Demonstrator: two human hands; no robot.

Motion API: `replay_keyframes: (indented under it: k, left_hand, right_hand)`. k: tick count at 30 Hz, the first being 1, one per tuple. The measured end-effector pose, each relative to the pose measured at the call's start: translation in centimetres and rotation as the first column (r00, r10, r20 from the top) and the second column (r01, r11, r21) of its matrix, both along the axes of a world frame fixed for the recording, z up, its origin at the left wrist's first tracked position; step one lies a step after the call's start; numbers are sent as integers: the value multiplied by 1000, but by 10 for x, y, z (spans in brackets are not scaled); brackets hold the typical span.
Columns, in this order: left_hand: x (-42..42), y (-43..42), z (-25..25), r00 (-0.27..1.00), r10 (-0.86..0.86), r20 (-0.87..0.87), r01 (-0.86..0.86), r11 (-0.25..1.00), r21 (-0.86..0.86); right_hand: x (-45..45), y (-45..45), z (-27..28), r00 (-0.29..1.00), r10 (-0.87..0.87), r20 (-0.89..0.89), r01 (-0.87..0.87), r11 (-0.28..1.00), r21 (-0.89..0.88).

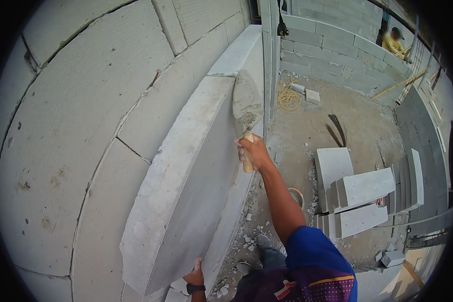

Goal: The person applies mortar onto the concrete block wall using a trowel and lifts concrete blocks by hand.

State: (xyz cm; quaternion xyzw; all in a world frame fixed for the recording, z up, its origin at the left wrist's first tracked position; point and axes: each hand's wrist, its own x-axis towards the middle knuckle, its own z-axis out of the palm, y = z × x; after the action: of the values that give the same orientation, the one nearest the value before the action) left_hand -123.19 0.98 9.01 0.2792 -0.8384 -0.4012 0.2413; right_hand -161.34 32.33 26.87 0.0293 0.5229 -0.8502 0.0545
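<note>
Head camera view: we see the right hand (255,152) wrapped around the handle of a trowel (247,98), its grey-smeared blade above the far edge of a pale block (189,201) and pointing away from the wearer, the tool's long axis nearly upright in frame, though we cannot tell whether metal meets block. At the block's near end, we find the left hand (195,275) with thumb raised, fingers hidden and grip unclear; beyond, the right arm (282,201) partly covers a bucket (299,195).
</note>
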Motion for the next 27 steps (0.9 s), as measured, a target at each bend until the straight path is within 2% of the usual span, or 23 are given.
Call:
replay_keyframes:
  k: [2,5,6,8,11,14,17,20,23,27]
  left_hand:
    - [1,-3,-2,999,-43,4,43,997,-57]
    - [-4,-2,11,995,-96,14,97,994,-48]
    - [-3,-1,16,993,-113,23,114,993,-29]
    - [-2,-1,16,995,-95,-13,95,995,22]
    - [-6,5,17,996,-62,-67,65,997,47]
    - [-9,6,24,993,-56,-104,64,995,76]
    - [-3,1,14,992,-87,-88,98,987,126]
    - [-5,6,15,991,-100,-91,110,987,116]
    - [-4,-5,4,991,-120,-60,123,991,58]
    - [-3,-2,9,991,-127,-48,127,992,-5]
  right_hand:
    - [-1,2,12,990,-139,-17,139,989,41]
    - [-11,9,17,928,-343,-148,372,887,274]
    - [-20,7,11,864,-423,-274,503,754,422]
    - [-39,7,-3,695,-473,-541,714,364,598]
    - [-44,-8,-2,669,-519,-532,694,180,697]
    - [-36,-15,-7,662,-459,-593,703,103,704]
    - [-6,-23,-17,684,-434,-586,703,177,689]
    - [17,-17,-22,763,-410,-499,627,285,725]
    - [-3,-7,-10,767,-525,-369,582,326,745]
    - [-29,-10,-11,792,-461,-400,546,242,802]
